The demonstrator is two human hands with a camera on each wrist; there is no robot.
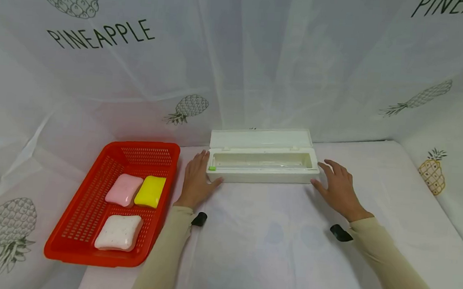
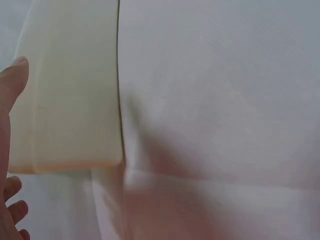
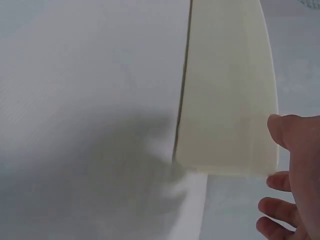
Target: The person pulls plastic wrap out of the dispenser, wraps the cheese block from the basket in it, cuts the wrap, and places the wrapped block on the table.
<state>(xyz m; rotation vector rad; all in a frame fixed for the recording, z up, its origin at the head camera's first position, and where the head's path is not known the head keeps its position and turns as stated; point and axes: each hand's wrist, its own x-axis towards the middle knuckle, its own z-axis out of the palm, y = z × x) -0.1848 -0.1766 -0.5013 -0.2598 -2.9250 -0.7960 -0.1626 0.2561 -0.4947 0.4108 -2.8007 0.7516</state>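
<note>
A long white cling film dispenser (image 1: pixel 261 176) lies on the table with its lid (image 1: pixel 261 139) tipped back. Its tray looks clear-filmed inside, and a small green slide cutter (image 1: pixel 212 168) sits at the front left corner. My left hand (image 1: pixel 197 180) is at the dispenser's left end, thumb toward the front and fingers along the side. At the opposite end is my right hand (image 1: pixel 339 189), its fingers spread and thumb near the front corner. Both wrist views show relaxed fingers beside the dispenser's plain front wall (image 2: pixel 75 100); whether the fingertips press on it is hard to tell.
Left of the left forearm stands a red plastic basket (image 1: pixel 101 261). Inside it lie a pink soap bar (image 1: pixel 124 189), a yellow one (image 1: pixel 150 191) and a white speckled one (image 1: pixel 119 232). A pineapple-print cloth (image 1: pixel 262 65) hangs behind the table.
</note>
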